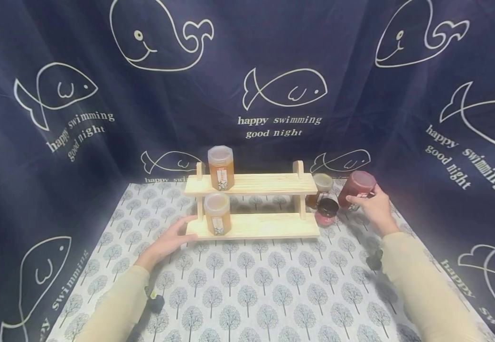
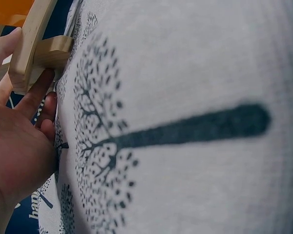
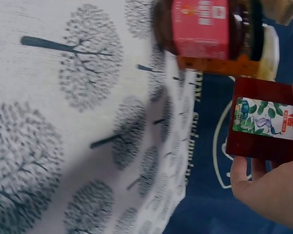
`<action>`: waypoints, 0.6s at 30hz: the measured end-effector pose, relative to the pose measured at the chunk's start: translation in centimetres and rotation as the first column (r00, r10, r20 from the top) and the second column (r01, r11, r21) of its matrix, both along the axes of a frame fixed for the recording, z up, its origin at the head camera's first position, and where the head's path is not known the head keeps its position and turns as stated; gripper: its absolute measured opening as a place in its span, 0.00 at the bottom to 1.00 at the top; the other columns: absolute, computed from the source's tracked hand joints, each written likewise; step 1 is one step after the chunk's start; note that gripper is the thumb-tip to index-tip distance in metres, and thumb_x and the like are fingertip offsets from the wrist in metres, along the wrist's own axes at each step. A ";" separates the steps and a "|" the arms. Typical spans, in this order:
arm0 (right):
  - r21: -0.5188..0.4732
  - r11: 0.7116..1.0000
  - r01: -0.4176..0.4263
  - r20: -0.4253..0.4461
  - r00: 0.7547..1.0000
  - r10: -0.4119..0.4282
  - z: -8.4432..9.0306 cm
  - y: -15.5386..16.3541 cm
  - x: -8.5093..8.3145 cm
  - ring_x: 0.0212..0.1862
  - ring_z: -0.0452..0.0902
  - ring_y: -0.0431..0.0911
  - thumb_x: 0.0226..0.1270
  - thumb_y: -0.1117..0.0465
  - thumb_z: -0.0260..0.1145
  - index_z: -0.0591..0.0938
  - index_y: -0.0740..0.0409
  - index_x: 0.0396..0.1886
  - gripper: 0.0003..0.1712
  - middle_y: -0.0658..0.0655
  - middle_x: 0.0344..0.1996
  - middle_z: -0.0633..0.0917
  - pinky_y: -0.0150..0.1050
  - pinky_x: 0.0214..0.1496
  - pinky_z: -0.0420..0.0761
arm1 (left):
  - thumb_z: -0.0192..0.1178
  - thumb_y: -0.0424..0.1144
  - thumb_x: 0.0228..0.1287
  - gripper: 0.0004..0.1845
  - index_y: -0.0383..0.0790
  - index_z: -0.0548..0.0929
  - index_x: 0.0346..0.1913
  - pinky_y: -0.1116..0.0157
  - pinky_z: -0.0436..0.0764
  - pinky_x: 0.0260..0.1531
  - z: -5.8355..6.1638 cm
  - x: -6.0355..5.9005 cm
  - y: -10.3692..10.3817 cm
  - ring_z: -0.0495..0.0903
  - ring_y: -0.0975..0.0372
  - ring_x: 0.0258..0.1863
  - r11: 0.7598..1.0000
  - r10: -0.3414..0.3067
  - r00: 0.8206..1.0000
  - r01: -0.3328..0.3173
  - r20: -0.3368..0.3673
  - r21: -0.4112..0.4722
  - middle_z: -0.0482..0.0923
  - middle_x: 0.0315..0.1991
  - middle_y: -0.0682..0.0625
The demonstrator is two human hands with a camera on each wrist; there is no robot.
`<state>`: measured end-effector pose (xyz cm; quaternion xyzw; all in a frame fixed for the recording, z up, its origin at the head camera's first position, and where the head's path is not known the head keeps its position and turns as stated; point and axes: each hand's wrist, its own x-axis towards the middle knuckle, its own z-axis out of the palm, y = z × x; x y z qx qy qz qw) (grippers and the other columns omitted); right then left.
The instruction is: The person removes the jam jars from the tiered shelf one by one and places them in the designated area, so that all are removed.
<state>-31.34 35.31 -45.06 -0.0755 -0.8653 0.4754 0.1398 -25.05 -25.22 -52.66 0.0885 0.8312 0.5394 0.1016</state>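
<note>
A two-tier wooden shelf [image 1: 268, 227] stands toward the back of the table. My left hand [image 1: 171, 241] grips the left end of its lower board; in the left wrist view, fingers of the left hand [image 2: 19, 141] reach round the board's end [image 2: 31, 44]. In my right hand [image 1: 375, 209] is a jar of dark red contents [image 1: 351, 191], tilted and held off the cloth, right of the shelf. The right wrist view shows the red jar's [image 3: 263, 146] label with leaves printed on it. One amber jar [image 1: 221, 170] sits on the upper board, another [image 1: 217, 216] on the lower, both at the left.
Beside the shelf's right end stand a small black-lidded jar [image 1: 326, 213] and, behind it, an amber jar [image 1: 322, 186] with a pale lid. A tree-patterned cloth [image 1: 247, 294] covers the table. Dark blue curtains [image 1: 281, 28] with fish prints hang at the back and sides.
</note>
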 end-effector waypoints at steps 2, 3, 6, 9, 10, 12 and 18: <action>0.003 1.000 -0.004 0.012 1.000 0.004 -0.6 -0.1 -0.3 0.57 0.75 0.53 0.60 0.52 0.78 0.68 0.63 0.73 0.46 0.69 0.60 0.79 0.37 0.56 0.76 | 0.69 0.56 0.62 0.40 0.58 0.64 0.75 0.34 0.44 0.72 0.0 0.0 0.0 0.53 0.47 0.77 1.000 -0.001 1.000 0.001 -0.002 -0.002 0.59 0.77 0.48; -0.003 1.000 -0.005 0.019 1.000 0.005 -0.9 -0.1 -0.5 0.58 0.74 0.54 0.60 0.53 0.78 0.68 0.63 0.73 0.46 0.69 0.61 0.78 0.39 0.57 0.76 | 0.68 0.56 0.62 0.40 0.58 0.64 0.75 0.34 0.44 0.72 0.1 0.0 0.0 0.53 0.46 0.77 1.000 -0.003 1.000 0.003 -0.003 -0.002 0.59 0.77 0.48; -0.028 1.000 -0.006 0.035 0.999 0.007 -1.5 -0.3 -1.0 0.58 0.73 0.56 0.59 0.57 0.77 0.69 0.64 0.71 0.44 0.69 0.62 0.77 0.41 0.58 0.76 | 0.69 0.56 0.62 0.40 0.58 0.64 0.75 0.34 0.44 0.72 0.0 -0.2 0.0 0.53 0.47 0.77 1.000 0.000 1.000 0.000 -0.001 0.003 0.59 0.77 0.48; -0.041 0.999 -0.003 0.049 0.999 0.006 -2.1 -0.4 -1.4 0.60 0.73 0.58 0.57 0.60 0.78 0.70 0.65 0.71 0.43 0.69 0.64 0.76 0.47 0.63 0.75 | 0.69 0.55 0.62 0.40 0.58 0.64 0.75 0.34 0.44 0.72 -0.1 -0.4 0.0 0.53 0.47 0.77 1.000 -0.007 1.000 0.008 -0.008 0.007 0.59 0.77 0.49; -0.036 0.999 -0.005 0.051 0.999 0.007 -2.3 -0.4 -1.6 0.61 0.73 0.59 0.57 0.61 0.78 0.70 0.66 0.70 0.43 0.70 0.64 0.76 0.50 0.66 0.73 | 0.69 0.56 0.62 0.40 0.59 0.65 0.75 0.34 0.45 0.72 -0.1 -0.5 0.0 0.54 0.48 0.77 1.000 -0.006 1.000 0.006 -0.009 0.007 0.60 0.77 0.50; -0.048 0.999 -0.007 0.062 0.998 0.010 -2.7 -0.3 -1.8 0.63 0.71 0.62 0.56 0.62 0.78 0.70 0.67 0.70 0.44 0.71 0.65 0.75 0.56 0.70 0.68 | 0.69 0.56 0.62 0.40 0.60 0.65 0.75 0.35 0.46 0.72 -0.2 -0.6 -0.1 0.54 0.48 0.77 1.000 -0.004 1.000 0.004 -0.007 0.008 0.60 0.76 0.51; -0.057 0.998 -0.033 0.095 0.995 0.039 -4.1 -0.1 -2.4 0.70 0.64 0.67 0.54 0.63 0.78 0.68 0.69 0.71 0.45 0.73 0.68 0.71 0.61 0.74 0.59 | 0.69 0.56 0.61 0.40 0.60 0.65 0.75 0.33 0.46 0.71 -0.2 -0.5 -0.2 0.54 0.47 0.77 1.000 -0.002 1.000 0.002 0.007 0.002 0.60 0.77 0.50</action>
